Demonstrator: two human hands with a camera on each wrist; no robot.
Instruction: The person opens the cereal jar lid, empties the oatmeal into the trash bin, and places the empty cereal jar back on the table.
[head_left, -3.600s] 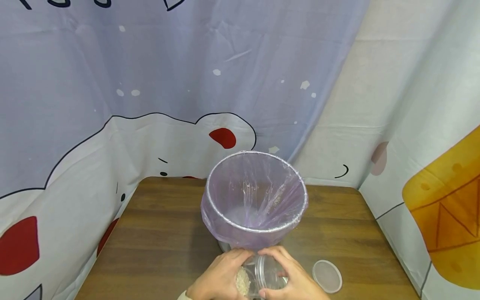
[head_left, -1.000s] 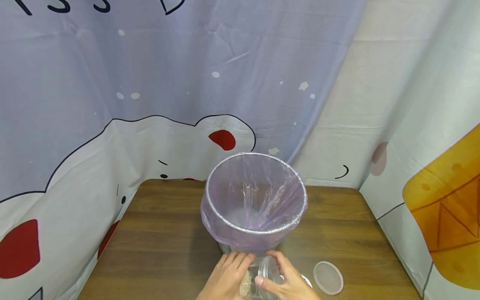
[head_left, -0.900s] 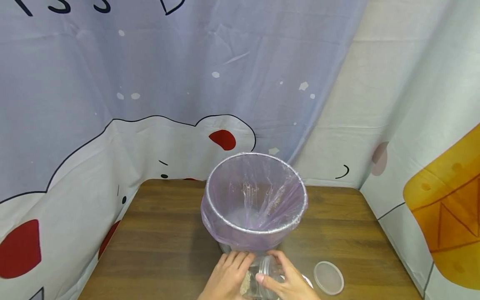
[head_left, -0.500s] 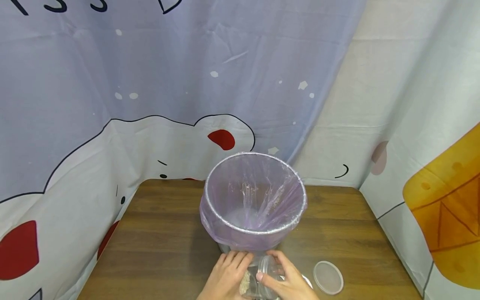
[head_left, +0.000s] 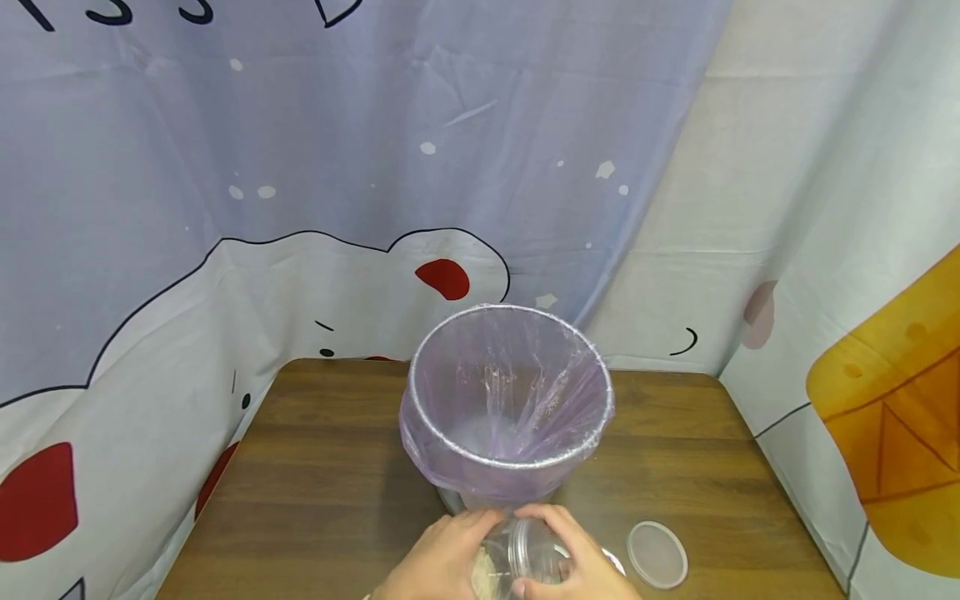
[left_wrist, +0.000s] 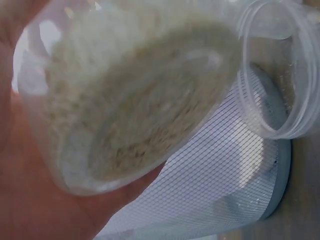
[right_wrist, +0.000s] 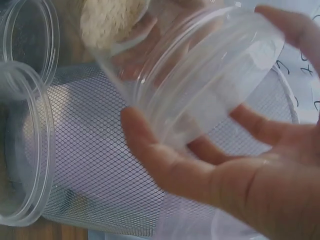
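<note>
My left hand [head_left: 442, 560] holds a clear plastic jar [head_left: 487, 575] tipped on its side, with rice inside. In the left wrist view the rice [left_wrist: 140, 95] shows through the wall and base. My right hand [head_left: 581, 557] grips the jar's translucent lid [right_wrist: 215, 95] at the mouth end, thumb on one side of the rim and fingers on the other. The lid seems to sit on the mouth; how tightly cannot be told. Both hands are just in front of a mesh bin [right_wrist: 100, 150] lined with a thin purple bag [head_left: 510, 479].
A round translucent lid [head_left: 657, 555] lies on the wooden table [head_left: 315, 467], right of my hands. Two round clear containers [right_wrist: 47, 150] appear beside the bin in the right wrist view. A printed curtain [head_left: 337, 150] hangs behind the table.
My left hand has turned from lying with outstretched fingers over the jar to a rounder hold. My right hand has shifted its grip round the lid. The bin and loose lid stay put.
</note>
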